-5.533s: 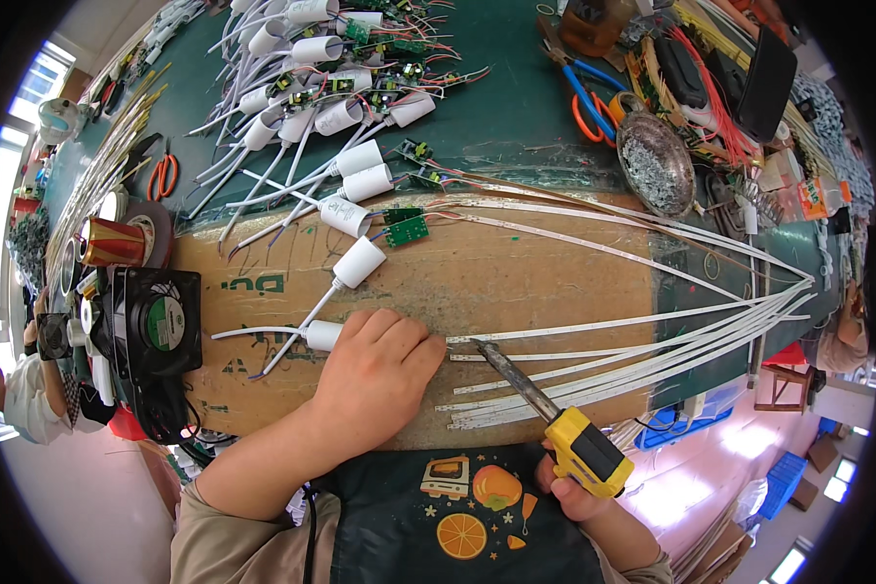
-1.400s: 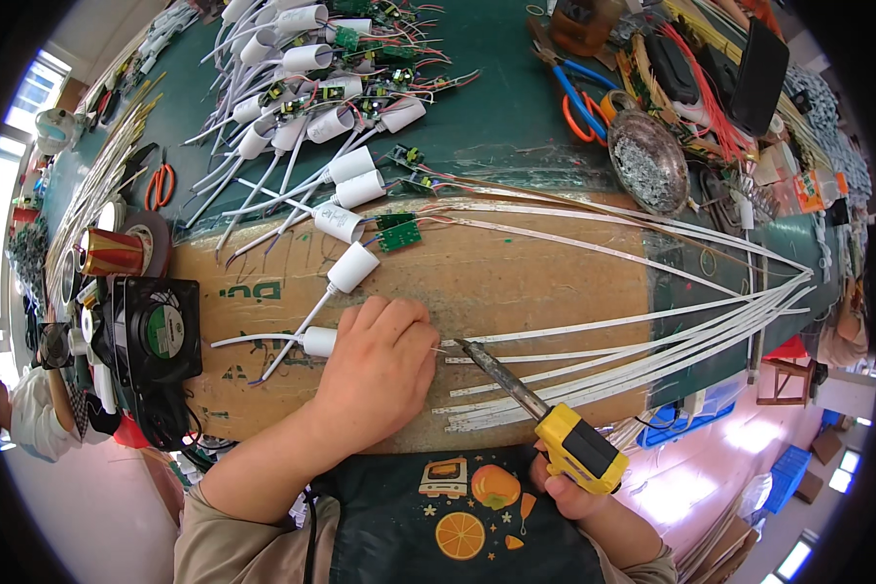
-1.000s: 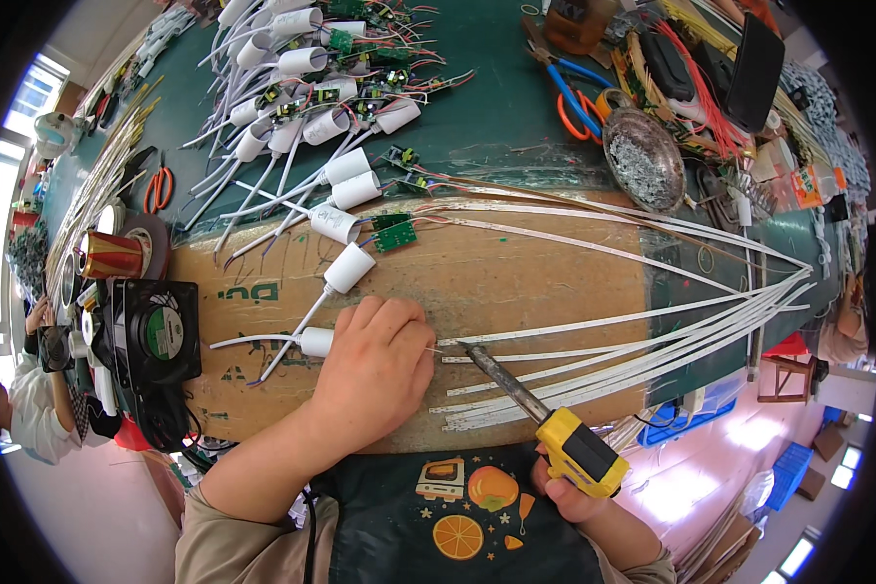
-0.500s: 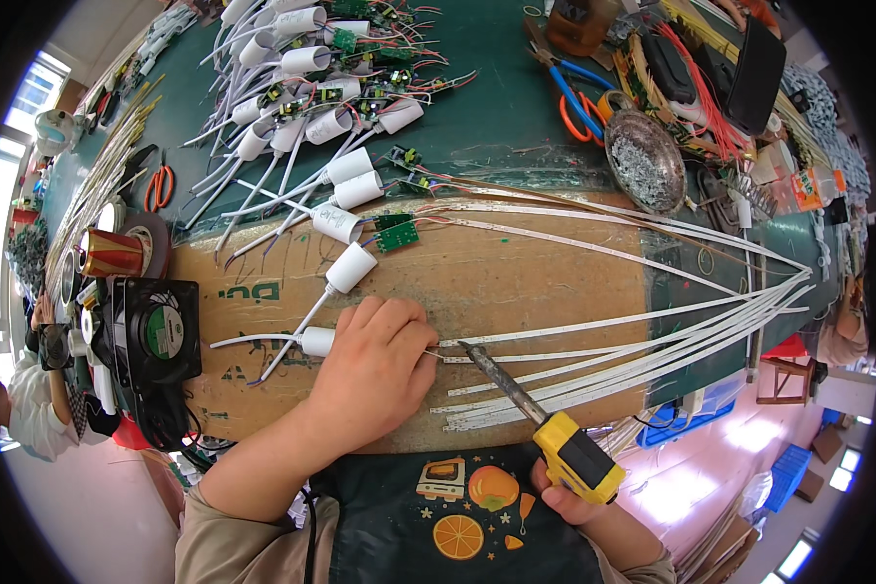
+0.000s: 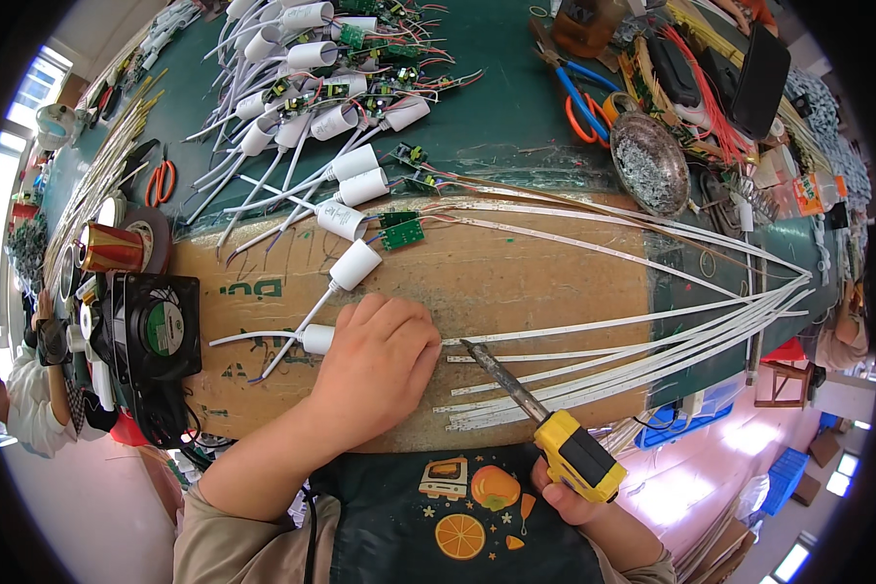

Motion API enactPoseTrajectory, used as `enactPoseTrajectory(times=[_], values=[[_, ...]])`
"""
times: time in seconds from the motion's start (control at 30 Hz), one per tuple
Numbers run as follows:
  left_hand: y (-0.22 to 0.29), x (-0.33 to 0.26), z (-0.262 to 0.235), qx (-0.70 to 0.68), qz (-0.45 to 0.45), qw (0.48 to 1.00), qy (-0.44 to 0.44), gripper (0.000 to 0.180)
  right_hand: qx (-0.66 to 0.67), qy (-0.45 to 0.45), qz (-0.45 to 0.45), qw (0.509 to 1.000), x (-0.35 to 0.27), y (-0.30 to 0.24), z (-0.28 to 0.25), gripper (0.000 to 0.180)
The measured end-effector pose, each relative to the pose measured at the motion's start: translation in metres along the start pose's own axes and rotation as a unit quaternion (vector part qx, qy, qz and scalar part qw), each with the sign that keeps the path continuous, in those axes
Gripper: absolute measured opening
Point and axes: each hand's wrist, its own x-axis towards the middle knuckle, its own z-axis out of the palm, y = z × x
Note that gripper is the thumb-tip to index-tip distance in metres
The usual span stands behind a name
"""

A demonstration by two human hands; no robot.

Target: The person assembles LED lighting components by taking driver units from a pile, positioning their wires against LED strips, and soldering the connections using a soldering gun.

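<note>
My left hand (image 5: pixel 380 365) is closed over the cardboard, its fingertips pinched beside the end of a white LED strip (image 5: pixel 545 323). A white plastic cylinder with a cable (image 5: pixel 317 339) runs in under this hand, which hides whatever is attached to it. My right hand (image 5: pixel 566 501) grips a soldering iron (image 5: pixel 579 456) by its yellow and black handle. The iron's dark tip rests at the strip's end, just right of my left fingertips. Further LED strips (image 5: pixel 555 397) fan out below, their far ends converging at the right.
Beyond my left hand, several white cylinders (image 5: pixel 341 220) with cables and a green circuit board (image 5: pixel 401 231) lie on the cardboard (image 5: pixel 545 282). A pile of similar parts (image 5: pixel 311 55) is behind. A black fan (image 5: pixel 156 326) stands left; a metal dish (image 5: pixel 650 165) and blue-handled pliers (image 5: pixel 569 88) sit far right.
My left hand has shifted very slightly; the thin wire that showed at its fingertips is now hardly visible. The soldering iron stays almost where it was.
</note>
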Motion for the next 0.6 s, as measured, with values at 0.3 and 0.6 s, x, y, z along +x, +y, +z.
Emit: enactPoseTrajectory(times=[0.3, 0.6], values=[[0.0005, 0.0008, 0.0032, 0.027, 0.010, 1.000, 0.010, 0.012, 0.002, 0.028, 0.012, 1.000, 0.0054, -0.0041, 0.0044, 0.024], [0.0011, 0.0017, 0.0016, 0.025, 0.013, 1.000, 0.005, 0.013, -0.018, 0.037, 0.020, 0.999, 0.0062, -0.0039, 0.0064, 0.024]])
